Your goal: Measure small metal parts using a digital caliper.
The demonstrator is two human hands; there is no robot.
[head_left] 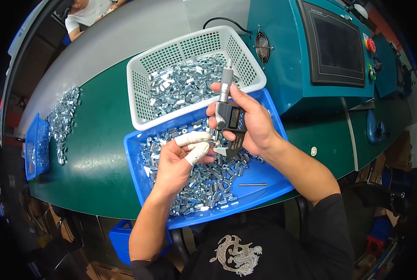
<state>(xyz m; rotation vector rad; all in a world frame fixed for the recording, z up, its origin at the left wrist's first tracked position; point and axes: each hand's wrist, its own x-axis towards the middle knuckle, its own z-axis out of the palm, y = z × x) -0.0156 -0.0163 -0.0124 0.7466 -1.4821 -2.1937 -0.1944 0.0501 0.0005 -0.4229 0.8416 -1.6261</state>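
My right hand [260, 123] is wrapped round a digital micrometer [227, 112], its thimble pointing away from me and its curved frame toward me. White finger cots cover the thumb and at least one finger of my left hand [176, 161]. Those fingertips pinch a small metal hex piece [212, 143] at the micrometer's jaws, mostly hidden by the fingers. Whether the jaws touch it, I cannot tell. Both hands are above a blue tray [276, 184] holding a heap of shiny hex metal pieces [208, 184]. A thin metal pin [253, 185] lies in the tray's right part.
Behind the tray, a white perforated basket [138, 122] holds more hex pieces. A teal machine [278, 60] with a dark screen [337, 46] stands at the right. Far left are a loose pile of pieces [64, 116] and a small blue basket [30, 154]. Another person [84, 16] sits across the table.
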